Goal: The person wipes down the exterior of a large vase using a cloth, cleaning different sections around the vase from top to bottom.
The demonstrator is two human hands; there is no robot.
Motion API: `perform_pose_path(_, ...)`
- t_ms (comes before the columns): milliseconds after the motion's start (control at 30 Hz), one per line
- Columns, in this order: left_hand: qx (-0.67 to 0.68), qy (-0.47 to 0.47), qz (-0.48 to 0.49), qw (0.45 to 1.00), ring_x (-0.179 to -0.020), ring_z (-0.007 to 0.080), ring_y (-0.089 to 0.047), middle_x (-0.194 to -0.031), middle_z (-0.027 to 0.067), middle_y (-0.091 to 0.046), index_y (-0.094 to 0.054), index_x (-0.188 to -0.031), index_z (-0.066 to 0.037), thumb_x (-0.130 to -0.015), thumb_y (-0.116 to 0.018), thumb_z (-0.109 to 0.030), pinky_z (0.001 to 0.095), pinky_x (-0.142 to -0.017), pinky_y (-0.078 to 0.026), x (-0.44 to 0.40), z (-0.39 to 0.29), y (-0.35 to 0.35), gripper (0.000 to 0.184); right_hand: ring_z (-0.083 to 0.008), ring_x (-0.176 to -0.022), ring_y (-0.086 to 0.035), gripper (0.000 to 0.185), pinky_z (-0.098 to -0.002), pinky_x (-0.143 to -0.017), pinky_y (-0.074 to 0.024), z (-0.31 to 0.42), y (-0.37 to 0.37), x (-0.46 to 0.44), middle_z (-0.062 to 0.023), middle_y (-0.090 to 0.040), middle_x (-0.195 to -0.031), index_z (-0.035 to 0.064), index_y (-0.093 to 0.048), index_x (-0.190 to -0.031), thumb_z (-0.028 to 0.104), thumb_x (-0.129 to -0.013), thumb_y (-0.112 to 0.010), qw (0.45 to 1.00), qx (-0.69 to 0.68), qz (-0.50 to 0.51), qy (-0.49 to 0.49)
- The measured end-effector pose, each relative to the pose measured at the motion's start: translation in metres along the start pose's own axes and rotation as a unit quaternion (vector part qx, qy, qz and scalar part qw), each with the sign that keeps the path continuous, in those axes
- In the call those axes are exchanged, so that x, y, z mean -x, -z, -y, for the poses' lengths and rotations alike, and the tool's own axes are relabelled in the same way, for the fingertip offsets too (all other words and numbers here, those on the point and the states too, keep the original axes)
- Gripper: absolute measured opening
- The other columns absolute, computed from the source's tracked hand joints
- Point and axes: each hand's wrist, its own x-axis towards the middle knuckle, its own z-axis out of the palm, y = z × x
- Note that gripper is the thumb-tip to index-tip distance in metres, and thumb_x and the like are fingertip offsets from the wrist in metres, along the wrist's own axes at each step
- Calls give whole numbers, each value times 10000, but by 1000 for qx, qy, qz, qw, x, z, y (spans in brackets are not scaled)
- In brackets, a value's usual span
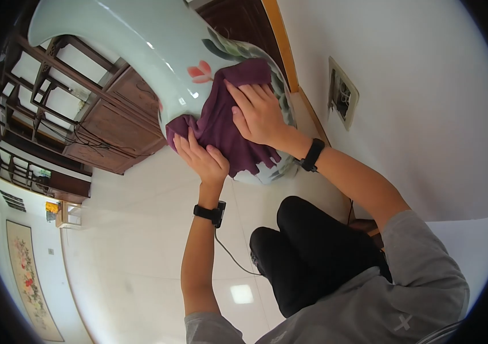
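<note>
A large pale green vase (158, 51) with painted pink flowers and dark leaves leans across the upper middle. Spread over its rounded body is a purple cloth (221, 126). My left hand (201, 157) lies on the cloth's lower left part, its fingers apart and pressing it against the vase. Higher up and to the right, my right hand (258, 114) rests flat on the cloth with fingers stretched out. Each wrist wears a black strap.
A dark wooden cabinet with shelves (106, 109) stands at the left. On the right, a white wall (416, 114) has an open socket box (343, 94) with wires. Pale floor tiles (135, 229) lie below; a cable hangs from my left wrist.
</note>
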Motion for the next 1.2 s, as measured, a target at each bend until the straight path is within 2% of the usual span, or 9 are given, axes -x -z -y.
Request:
perform_pose_path(300, -87, -93, 49, 991, -1334, 515, -302, -1507, 266, -277, -220, -1522, 78, -963, -511, -320, 693, -1084, -241, 101, -2, -20, 745, -304, -1060, -619, 515, -468, -964, -465, 3, -13, 73, -100, -647, -1153, 55, -663, -1296, 216, -807, -653, 999, 22, -35, 28)
perform_pose_path(400, -74, -189, 83, 976, -1264, 470, -408, -1428, 238, -403, -386, -1461, 10, -929, -605, -295, 649, -1029, -331, 144, 0, -26, 651, -324, -1144, -611, 483, -513, -1029, -451, -6, -27, 123, -101, -644, -1230, 98, -693, -1253, 225, -788, -686, 998, 15, -21, 51)
perform_pose_path(600, 20, -216, 351, 911, -1002, 170, -619, -1025, -38, -681, -690, -980, -132, -854, -659, -180, 331, -889, -472, 210, 11, -14, 138, -352, -1185, -601, 450, -563, -1055, -451, -29, -25, 230, -110, -630, -1268, 145, -708, -1207, 212, -763, -725, 989, -31, 137, 43)
perform_pose_path(633, 51, -229, 371, 899, -1114, 142, -618, -1148, -19, -690, -702, -1072, -99, -843, -630, -140, 297, -907, -477, 209, 11, -15, 244, -347, -1183, -601, 472, -561, -1056, -454, -30, -20, 244, -113, -627, -1269, 131, -696, -1227, 216, -763, -727, 990, 6, 136, 45)
perform_pose_path(833, 49, -243, 355, 902, -1223, 245, -598, -1248, 87, -676, -692, -1136, -44, -851, -645, -140, 378, -1003, -470, 174, -6, 0, 304, -325, -1144, -623, 611, -517, -1019, -485, -10, 21, 228, -121, -617, -1277, 83, -613, -1348, 216, -762, -723, 980, 50, 193, 20)
perform_pose_path(1000, -58, -178, 142, 972, -1239, 414, -583, -1236, 210, -653, -661, -1174, 19, -856, -659, -179, 516, -1015, -479, 77, -34, 19, 375, -332, -997, -652, 657, -489, -917, -497, -9, 43, 138, -172, -594, -1256, 7, -517, -1423, 223, -828, -696, 925, 40, 338, -168)
perform_pose_path(1033, -75, -133, 169, 974, -1285, 525, -500, -1366, 325, -526, -529, -1369, 92, -886, -613, -189, 559, -1070, -416, 46, -42, 27, 565, -348, -991, -646, 637, -477, -908, -497, -14, 37, 114, -182, -590, -1254, 7, -509, -1429, 233, -860, -684, 962, 42, 229, -140)
perform_pose_path(1133, -128, -57, 117, 983, -1380, 534, -383, -1468, 376, -400, -422, -1448, 118, -948, -576, -234, 558, -1137, -332, -41, -45, 31, 630, -398, -1003, -631, 543, -449, -916, -501, -35, 16, 29, -197, -599, -1239, -13, -529, -1394, 269, -943, -640, 998, -16, -4, -67)
perform_pose_path(1200, -124, -61, 78, 987, -1385, 542, -370, -1455, 376, -408, -412, -1458, 117, -986, -553, -218, 554, -1145, -325, -84, -33, 25, 596, -391, -1139, -598, 484, -453, -973, -490, -48, -2, -16, -198, -591, -1276, 0, -529, -1402, 284, -1011, -552, 992, -29, 18, -123)
